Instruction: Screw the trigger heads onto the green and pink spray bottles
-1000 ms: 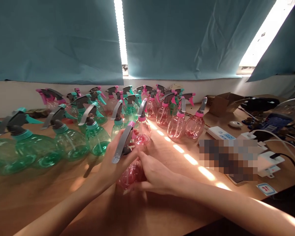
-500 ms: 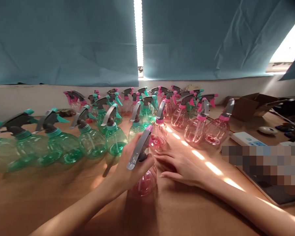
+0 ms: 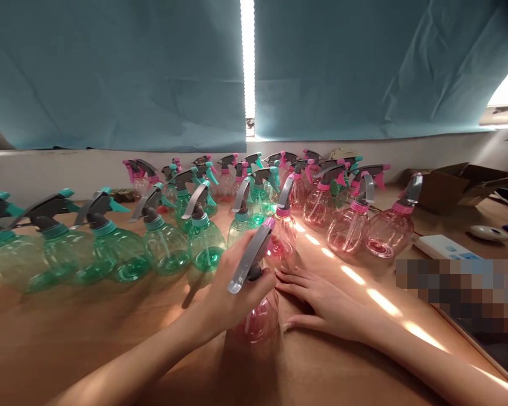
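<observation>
My left hand (image 3: pixel 232 287) is closed round the neck of a pink spray bottle (image 3: pixel 260 322) with a grey and pink trigger head. The bottle is upright near the front of the table, and my fingers hide its collar. Just to the right, my right hand (image 3: pixel 317 299) lies open, palm down, fingers stretched towards the bottle. Beyond my hands stands another pink spray bottle (image 3: pixel 279 245). On its left is a green spray bottle (image 3: pixel 239 224), partly hidden by my left hand.
A row of green spray bottles (image 3: pixel 131 259) runs left, and pink ones (image 3: pixel 347 228) stand right, with several more behind. A white box (image 3: pixel 444 248), a mouse (image 3: pixel 488 233) and an open carton (image 3: pixel 444 189) lie at the right. Blue-grey curtains (image 3: pixel 131 73) hang behind.
The view has turned slightly left, so everything sits a little further right in the picture. My left hand keeps its grip on the pink spray bottle; my right hand stays flat beside it.
</observation>
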`<state>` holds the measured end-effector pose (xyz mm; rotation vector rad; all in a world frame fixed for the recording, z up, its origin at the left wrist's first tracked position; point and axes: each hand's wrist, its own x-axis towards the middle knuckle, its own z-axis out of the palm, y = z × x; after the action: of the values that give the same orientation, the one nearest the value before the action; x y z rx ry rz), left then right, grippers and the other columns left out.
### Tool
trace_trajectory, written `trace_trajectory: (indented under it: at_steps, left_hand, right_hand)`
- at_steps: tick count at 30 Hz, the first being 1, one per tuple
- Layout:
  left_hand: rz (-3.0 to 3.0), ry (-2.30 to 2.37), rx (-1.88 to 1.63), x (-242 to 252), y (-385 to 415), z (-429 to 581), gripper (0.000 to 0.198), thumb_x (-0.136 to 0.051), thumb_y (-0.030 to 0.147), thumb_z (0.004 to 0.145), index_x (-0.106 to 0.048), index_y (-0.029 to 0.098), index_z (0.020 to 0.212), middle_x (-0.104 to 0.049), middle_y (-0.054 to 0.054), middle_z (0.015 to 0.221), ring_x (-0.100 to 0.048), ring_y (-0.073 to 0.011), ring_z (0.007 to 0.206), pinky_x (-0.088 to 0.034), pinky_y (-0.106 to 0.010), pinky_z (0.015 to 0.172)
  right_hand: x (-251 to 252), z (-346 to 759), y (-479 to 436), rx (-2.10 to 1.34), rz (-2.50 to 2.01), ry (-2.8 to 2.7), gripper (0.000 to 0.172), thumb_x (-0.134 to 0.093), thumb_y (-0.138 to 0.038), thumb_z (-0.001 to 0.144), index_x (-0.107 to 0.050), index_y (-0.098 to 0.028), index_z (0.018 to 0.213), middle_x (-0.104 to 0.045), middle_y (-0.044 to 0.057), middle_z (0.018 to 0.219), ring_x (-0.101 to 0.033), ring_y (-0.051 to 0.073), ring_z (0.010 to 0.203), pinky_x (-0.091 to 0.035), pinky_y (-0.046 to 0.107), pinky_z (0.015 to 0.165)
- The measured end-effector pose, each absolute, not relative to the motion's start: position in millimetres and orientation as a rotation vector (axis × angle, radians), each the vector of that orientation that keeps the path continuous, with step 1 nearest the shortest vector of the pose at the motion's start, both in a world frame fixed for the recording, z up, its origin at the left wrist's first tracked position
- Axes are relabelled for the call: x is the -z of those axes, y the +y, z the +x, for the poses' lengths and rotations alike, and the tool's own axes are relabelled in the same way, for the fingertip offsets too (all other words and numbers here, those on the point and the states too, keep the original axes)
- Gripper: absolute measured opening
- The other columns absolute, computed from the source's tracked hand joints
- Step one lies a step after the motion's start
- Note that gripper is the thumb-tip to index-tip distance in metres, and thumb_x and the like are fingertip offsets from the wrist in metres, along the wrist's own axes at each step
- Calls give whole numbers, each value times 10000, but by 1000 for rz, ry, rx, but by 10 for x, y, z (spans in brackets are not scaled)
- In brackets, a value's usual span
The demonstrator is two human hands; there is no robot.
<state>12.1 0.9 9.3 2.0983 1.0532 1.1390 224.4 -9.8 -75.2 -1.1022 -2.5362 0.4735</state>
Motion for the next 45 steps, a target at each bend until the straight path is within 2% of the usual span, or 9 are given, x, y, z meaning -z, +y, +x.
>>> trace_trajectory:
  at_steps: [5, 10, 14, 18, 26, 30, 37, 45]
  left_hand:
    - [2126, 1016, -1151, -82, 12, 122, 146, -485, 147, 698, -456, 212, 825, -419, 35, 705, -362, -114, 606, -354, -253, 575]
    - [2177, 983, -1173, -86, 18, 111, 202, -474, 103, 671, -467, 206, 845, -456, 39, 711, -386, -116, 616, -351, -257, 583]
    - [2186, 944, -1195, -98, 23, 95, 164, -489, 96, 673, -447, 205, 787, -437, 47, 686, -363, -108, 593, -327, -258, 564]
    - [2162, 919, -1165, -110, 21, 76, 172, -500, 92, 691, -375, 208, 713, -403, 49, 672, -338, -102, 581, -306, -258, 550]
    - [2176, 903, -1117, -136, 12, 32, 173, -491, 93, 715, -360, 206, 708, -401, 45, 678, -339, -108, 604, -299, -265, 566]
    - [2163, 901, -1132, -106, 22, 32, 168, -478, 80, 698, -373, 207, 731, -373, 55, 677, -311, -101, 587, -282, -267, 557]
    - [2142, 1004, -1198, -60, 16, 59, 132, -488, 101, 748, -439, 211, 805, -453, 39, 724, -389, -125, 641, -347, -280, 614]
    - [2120, 1011, -1194, -47, 15, 61, 130, -536, 144, 778, -473, 210, 871, -490, 19, 770, -425, -137, 671, -389, -288, 637]
  right_hand:
    - [761, 2255, -79, -504, -1096, -2509, 659, -592, -575, 894, -515, -190, 1424, -455, 137, 1495, -391, 321, 1401, -312, 542, 1157]
    - [795, 2281, -43, -551, -1098, -2580, 872, -644, -694, 779, -485, -151, 1443, -384, 155, 1535, -330, 336, 1431, -258, 524, 1181]
    - [841, 2292, -35, -589, -1092, -2546, 897, -667, -695, 757, -469, -167, 1455, -380, 147, 1542, -311, 338, 1439, -236, 527, 1189]
    - [857, 2289, -37, -612, -1094, -2517, 884, -666, -698, 756, -480, -181, 1449, -394, 137, 1537, -313, 339, 1438, -235, 535, 1189]
    - [810, 2282, -47, -626, -1122, -2518, 864, -653, -692, 773, -470, -196, 1456, -399, 134, 1535, -328, 339, 1431, -249, 533, 1185]
    - [760, 2262, -70, -636, -1153, -2518, 822, -624, -682, 807, -472, -201, 1455, -392, 120, 1542, -323, 333, 1434, -244, 534, 1187]
    - [708, 2240, -118, -635, -1193, -2487, 632, -510, -599, 931, -482, -237, 1448, -423, 80, 1531, -349, 300, 1426, -256, 521, 1188]
    - [714, 2231, -106, -553, -1308, -2478, 652, -470, -600, 948, -475, -187, 1453, -413, 102, 1534, -334, 311, 1432, -272, 523, 1181]
